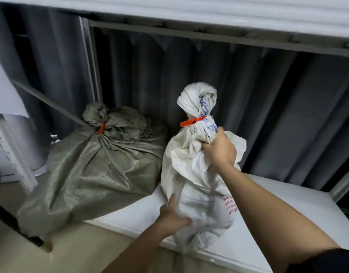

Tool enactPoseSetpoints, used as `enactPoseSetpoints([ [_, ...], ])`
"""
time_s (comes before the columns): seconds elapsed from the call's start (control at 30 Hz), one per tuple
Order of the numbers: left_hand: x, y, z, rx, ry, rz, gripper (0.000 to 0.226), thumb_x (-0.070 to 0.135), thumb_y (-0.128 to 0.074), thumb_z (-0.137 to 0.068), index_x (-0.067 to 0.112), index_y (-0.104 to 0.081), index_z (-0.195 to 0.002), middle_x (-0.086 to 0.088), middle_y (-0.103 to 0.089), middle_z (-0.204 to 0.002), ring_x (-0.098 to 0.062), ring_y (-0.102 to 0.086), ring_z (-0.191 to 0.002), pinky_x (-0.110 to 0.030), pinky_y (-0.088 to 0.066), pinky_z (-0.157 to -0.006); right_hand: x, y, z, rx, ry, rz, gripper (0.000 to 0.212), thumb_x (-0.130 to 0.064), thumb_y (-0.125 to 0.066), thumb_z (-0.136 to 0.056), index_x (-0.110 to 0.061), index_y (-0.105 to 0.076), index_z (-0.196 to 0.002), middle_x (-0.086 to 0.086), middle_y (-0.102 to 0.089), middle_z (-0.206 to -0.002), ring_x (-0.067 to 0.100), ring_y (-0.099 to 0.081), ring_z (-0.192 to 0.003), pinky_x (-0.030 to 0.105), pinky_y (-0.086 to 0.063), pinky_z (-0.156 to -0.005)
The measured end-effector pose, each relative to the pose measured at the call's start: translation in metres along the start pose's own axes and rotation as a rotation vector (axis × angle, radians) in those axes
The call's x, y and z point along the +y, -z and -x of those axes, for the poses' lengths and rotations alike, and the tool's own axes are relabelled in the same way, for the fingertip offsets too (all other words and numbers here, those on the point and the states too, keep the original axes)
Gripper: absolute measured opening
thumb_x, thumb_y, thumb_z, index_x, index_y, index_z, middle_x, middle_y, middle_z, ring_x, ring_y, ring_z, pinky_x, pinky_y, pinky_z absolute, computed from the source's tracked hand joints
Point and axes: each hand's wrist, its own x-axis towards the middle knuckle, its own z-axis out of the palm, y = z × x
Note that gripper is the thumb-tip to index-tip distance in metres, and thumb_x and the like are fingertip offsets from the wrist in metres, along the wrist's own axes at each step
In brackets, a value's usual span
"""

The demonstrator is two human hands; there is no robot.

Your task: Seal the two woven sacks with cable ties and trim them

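Note:
A white woven sack (197, 186) stands upright on a white platform (288, 203), its neck cinched by an orange cable tie (192, 121) with a short tail pointing left. My right hand (219, 148) grips the gathered neck just below the tie. My left hand (173, 215) presses against the sack's lower left side. To the left sits a grey-green woven sack (94, 170), its neck bound by another orange cable tie (101, 128). No cutter is in view.
Dark grey curtains (248, 95) hang close behind both sacks under a white beam (189, 10). A metal frame post (91, 62) and a slanting bar rise at the left. A round white container (18, 146) stands at far left on the beige floor.

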Motion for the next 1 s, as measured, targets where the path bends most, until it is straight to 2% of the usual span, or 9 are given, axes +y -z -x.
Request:
enactPoseSetpoints([
  [0.1, 0.002, -0.010, -0.026, 0.026, -0.031, 0.012, 0.098, 0.039, -0.065, -0.080, 0.042, 0.006, -0.148, -0.013, 0.001, -0.158, -0.024, -0.016, -0.145, -0.024, -0.038, -0.095, 0.007, -0.027, -0.012, -0.065, 0.018, 0.004, 0.055, -0.035, -0.063, -0.083, -0.014, -0.036, -0.126, 0.012, -0.061, -0.119, 0.038, -0.059, -0.101, 0.036, -0.039, -0.073],
  [0.23, 0.011, -0.016, -0.049, 0.193, -0.080, -0.159, 0.087, 0.043, -0.062, -0.081, 0.029, -0.008, -0.148, -0.008, 0.005, -0.157, -0.029, -0.022, -0.142, -0.034, -0.037, -0.105, 0.017, -0.052, -0.022, -0.200, 0.029, 0.207, 0.095, -0.071, -0.043, -0.083, -0.022, 0.003, -0.150, 0.012, -0.030, -0.152, 0.038, -0.046, -0.124, 0.044, -0.039, -0.093],
  [0.3, 0.019, -0.020, -0.051, 0.475, -0.163, -0.268, 0.071, 0.039, -0.063, -0.079, 0.012, -0.029, -0.135, -0.014, -0.020, -0.147, -0.032, -0.042, -0.128, -0.035, -0.044, -0.095, 0.027, -0.058, -0.020, -0.063, 0.090, 0.277, 0.091, -0.073, -0.032, -0.085, -0.023, 0.004, -0.151, 0.010, -0.013, -0.159, 0.036, -0.034, -0.135, 0.049, -0.033, -0.103],
  [0.4, 0.030, -0.015, -0.055, 0.866, -0.372, -0.332, 0.043, 0.029, -0.071, -0.069, 0.008, -0.046, -0.098, -0.012, -0.048, -0.107, -0.029, -0.061, -0.089, -0.033, -0.054, -0.065, 0.043, -0.069, -0.017, 0.202, 0.304, 0.321, 0.075, -0.060, -0.035, -0.091, -0.022, -0.010, -0.151, 0.010, -0.019, -0.158, 0.035, -0.036, -0.136, 0.053, -0.036, -0.102],
  [0.47, 0.030, -0.008, -0.062, 0.965, -0.492, -0.441, 0.046, 0.028, -0.068, -0.065, 0.009, -0.048, -0.102, -0.014, -0.052, -0.112, -0.031, -0.060, -0.099, -0.035, -0.054, -0.074, 0.049, -0.077, -0.018, 0.147, 0.358, 0.322, 0.069, -0.051, -0.039, -0.093, -0.027, -0.010, -0.151, 0.009, -0.019, -0.158, 0.036, -0.038, -0.133, 0.051, -0.040, -0.098],
  [0.6, 0.027, -0.004, -0.069, 0.645, -0.403, -0.723, 0.080, 0.041, -0.058, -0.073, 0.031, -0.024, -0.145, -0.009, -0.023, -0.156, -0.036, -0.024, -0.143, -0.047, -0.038, -0.104, 0.061, -0.094, -0.022, -0.236, 0.201, 0.346, 0.073, -0.042, -0.041, -0.096, -0.038, 0.010, -0.149, 0.000, 0.007, -0.161, 0.034, -0.024, -0.139, 0.052, -0.034, -0.105],
  [0.7, 0.011, -0.011, -0.074, 0.229, -0.219, -0.752, 0.080, 0.049, -0.048, -0.087, 0.037, 0.000, -0.150, 0.006, -0.002, -0.160, -0.026, 0.001, -0.148, -0.045, -0.023, -0.115, 0.067, -0.101, -0.021, -0.527, 0.140, 0.431, 0.079, -0.039, -0.042, -0.096, -0.040, 0.018, -0.147, -0.005, 0.023, -0.158, 0.034, -0.006, -0.146, 0.057, -0.017, -0.114],
  [0.77, 0.005, -0.015, -0.071, 0.164, -0.184, -0.766, 0.082, 0.050, -0.048, -0.087, 0.034, 0.001, -0.150, 0.005, -0.006, -0.160, -0.025, -0.001, -0.148, -0.043, -0.023, -0.115, 0.066, -0.096, -0.020, -0.633, 0.153, 0.444, 0.077, -0.040, -0.042, -0.097, -0.041, 0.017, -0.147, -0.006, 0.024, -0.158, 0.033, 0.000, -0.147, 0.057, -0.011, -0.115],
  [1.0, 0.031, -0.004, -0.038, 0.300, -0.192, -0.692, 0.068, 0.046, -0.046, -0.091, 0.022, -0.020, -0.149, -0.006, -0.016, -0.157, -0.024, -0.014, -0.145, -0.038, -0.024, -0.112, 0.058, -0.056, 0.010, -0.331, 0.287, 0.402, 0.063, -0.043, -0.042, -0.094, -0.029, -0.014, -0.149, 0.005, -0.006, -0.159, 0.031, -0.011, -0.145, 0.051, -0.023, -0.113],
])
